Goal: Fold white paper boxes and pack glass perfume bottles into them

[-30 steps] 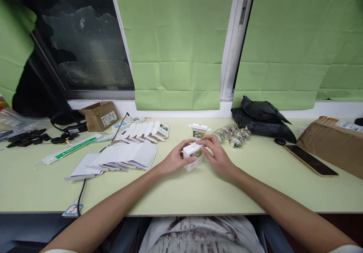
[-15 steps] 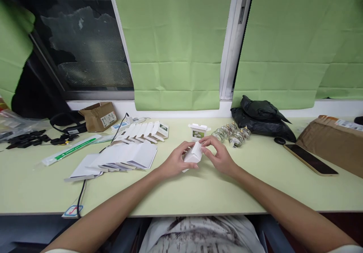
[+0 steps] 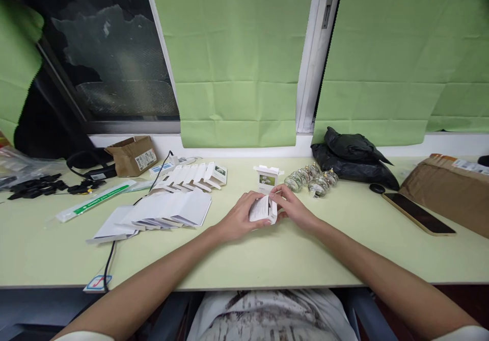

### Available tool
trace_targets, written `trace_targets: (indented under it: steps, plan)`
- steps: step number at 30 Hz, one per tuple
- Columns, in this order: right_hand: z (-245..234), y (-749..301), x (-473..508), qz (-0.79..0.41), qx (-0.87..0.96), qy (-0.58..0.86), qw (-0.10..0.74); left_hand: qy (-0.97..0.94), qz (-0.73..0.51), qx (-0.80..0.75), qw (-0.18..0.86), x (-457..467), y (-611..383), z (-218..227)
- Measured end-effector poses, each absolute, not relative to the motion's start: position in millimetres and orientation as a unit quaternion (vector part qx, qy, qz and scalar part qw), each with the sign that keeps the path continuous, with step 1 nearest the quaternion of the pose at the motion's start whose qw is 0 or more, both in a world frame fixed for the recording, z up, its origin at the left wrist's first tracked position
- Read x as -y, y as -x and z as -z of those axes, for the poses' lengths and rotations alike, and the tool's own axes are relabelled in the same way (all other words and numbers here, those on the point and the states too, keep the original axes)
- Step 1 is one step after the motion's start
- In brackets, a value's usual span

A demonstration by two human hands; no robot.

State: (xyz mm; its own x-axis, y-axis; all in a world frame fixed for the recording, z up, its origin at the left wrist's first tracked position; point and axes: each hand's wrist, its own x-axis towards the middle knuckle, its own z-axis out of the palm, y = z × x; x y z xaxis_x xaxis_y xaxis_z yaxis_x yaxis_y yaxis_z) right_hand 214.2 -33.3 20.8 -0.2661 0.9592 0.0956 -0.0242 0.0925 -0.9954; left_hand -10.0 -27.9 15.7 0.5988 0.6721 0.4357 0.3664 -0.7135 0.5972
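Observation:
Both my hands grip a small white carton [image 3: 263, 210] just above the pale green table [image 3: 244, 259]. My left hand [image 3: 239, 218] wraps its left side with thumb and fingers. My right hand [image 3: 292, 209] pinches its right end. The carton is tipped so that a printed side faces me. Behind it stands another small white carton [image 3: 267, 177] with its top flaps open and a green picture on the front. Several small glass bottles [image 3: 311, 182] lie in a cluster to the right of that carton.
Flat folded white cartons [image 3: 168, 209] fan out at left, with a row of made-up cartons [image 3: 194, 175] behind them. A black cable [image 3: 114, 244], a brown box [image 3: 133, 155], a black bag [image 3: 351, 157], a phone [image 3: 418, 214] and a brown parcel [image 3: 446, 188] also lie on the table.
The carton stood upright between my hands with its green picture showing; both hands have turned it over onto its side and shifted it slightly away from me.

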Motion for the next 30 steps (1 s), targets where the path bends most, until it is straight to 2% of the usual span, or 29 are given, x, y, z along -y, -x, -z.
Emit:
trace_targets:
  steps: [12, 19, 30]
  plan:
    - [-6.2, -213.1, 28.6, -0.610, 0.565, 0.344, 0.436, -0.860, -0.354, -0.292, 0.223, 31.6, 8.3, -15.4]
    - [-6.4, -216.4, 28.0, -0.645, 0.545, 0.325, 0.426, -0.885, -0.336, -0.264, 0.183, 31.5, 10.8, -17.8]
    - [-12.5, -220.4, 29.0, -0.699, 0.518, 0.293, 0.396, -0.884, -0.341, -0.262, 0.183, 32.7, 9.1, -14.3]
